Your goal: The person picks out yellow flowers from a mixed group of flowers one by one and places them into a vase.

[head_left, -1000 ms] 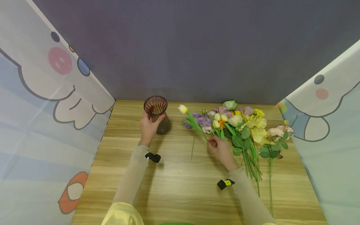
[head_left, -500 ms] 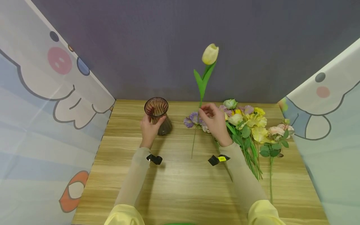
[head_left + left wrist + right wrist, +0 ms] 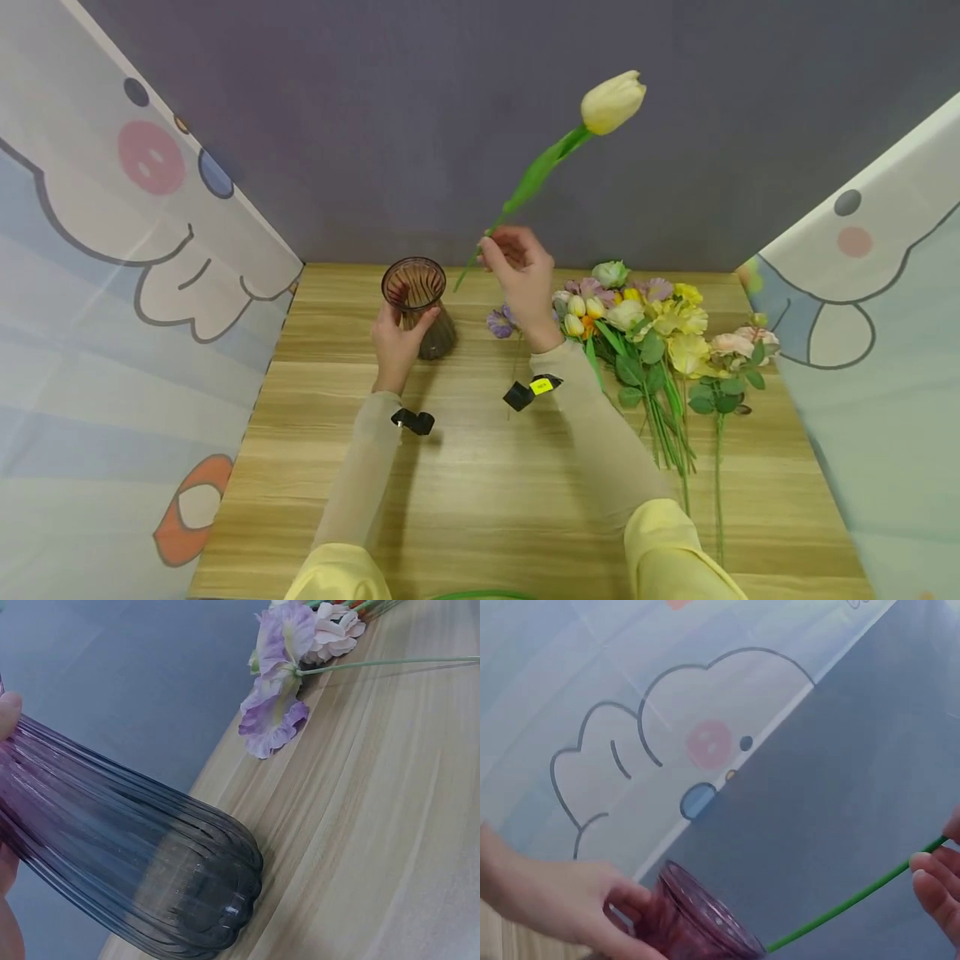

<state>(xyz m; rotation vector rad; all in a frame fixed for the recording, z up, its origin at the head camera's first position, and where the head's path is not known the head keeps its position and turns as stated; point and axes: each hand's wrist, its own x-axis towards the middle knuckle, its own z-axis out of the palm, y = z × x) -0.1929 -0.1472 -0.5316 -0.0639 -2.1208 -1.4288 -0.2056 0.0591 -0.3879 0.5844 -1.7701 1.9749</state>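
Observation:
My left hand (image 3: 399, 346) grips a ribbed, purplish glass vase (image 3: 438, 333) just below its flared rim. The vase stands on the wooden table, and its clear grey base shows in the left wrist view. Between thumb and fingers my right hand (image 3: 522, 279) pinches the green stem of a white tulip (image 3: 612, 102). The bloom points up and to the right, and the stem's lower end hangs just right of the vase mouth. In the right wrist view that stem (image 3: 847, 901) reaches down toward the vase rim (image 3: 716, 915); whether it touches cannot be told.
A purple flower (image 3: 274, 712) lies on the table right of the vase, partly behind my right hand in the head view. Farther right lies a heap of mixed flowers (image 3: 630, 333), with a pink rose stem (image 3: 738, 354) beside it. A dark panel (image 3: 450, 133) stands behind the table.
My right hand has lifted the white tulip off the table and carried it up and left toward the vase, turning its bloom upward. The left hand and vase have stayed nearly still.

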